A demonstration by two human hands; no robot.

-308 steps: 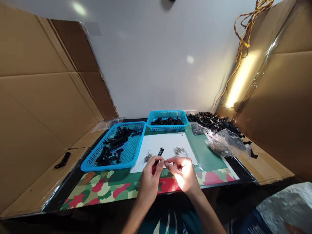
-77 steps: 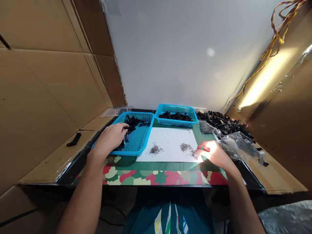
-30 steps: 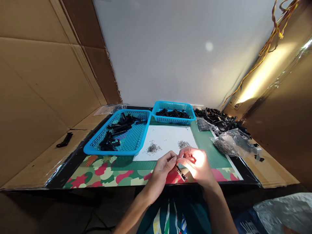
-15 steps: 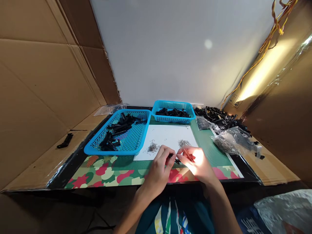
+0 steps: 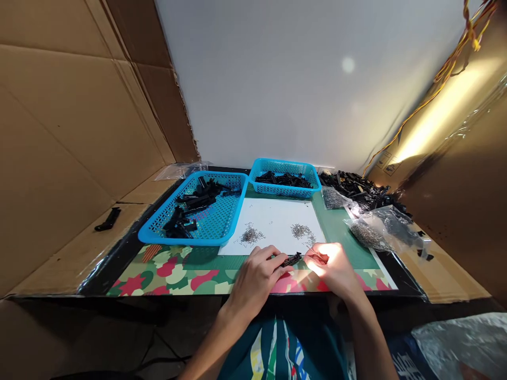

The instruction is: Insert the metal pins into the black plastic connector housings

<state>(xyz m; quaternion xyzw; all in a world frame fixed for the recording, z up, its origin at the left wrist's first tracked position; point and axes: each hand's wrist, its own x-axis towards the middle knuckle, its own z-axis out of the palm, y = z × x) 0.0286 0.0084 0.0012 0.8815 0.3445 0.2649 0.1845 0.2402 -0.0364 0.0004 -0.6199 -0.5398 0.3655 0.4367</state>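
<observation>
My left hand (image 5: 259, 272) is closed around a small black plastic part (image 5: 292, 259), whose far end sticks out to the right of the fingers. Just right of it, my right hand (image 5: 330, 266) pinches a thin reddish, stick-like tool (image 5: 316, 254); its tip is too small to make out. A gap separates the two hands. Beyond them, a white sheet (image 5: 273, 214) carries two piles of tiny metal pieces, a left pile (image 5: 250, 235) and a right pile (image 5: 301, 231).
A large blue basket (image 5: 222, 241) of black parts stands left, a smaller blue basket (image 5: 285, 191) behind. Loose black parts (image 5: 356, 187) are heaped at the back right, near clear bags of small metal pieces (image 5: 368, 232). One black part (image 5: 108, 219) lies on cardboard, far left.
My hands have moved apart and slightly down. The right hand has shifted right, and more of the black part now shows beyond my left fingers.
</observation>
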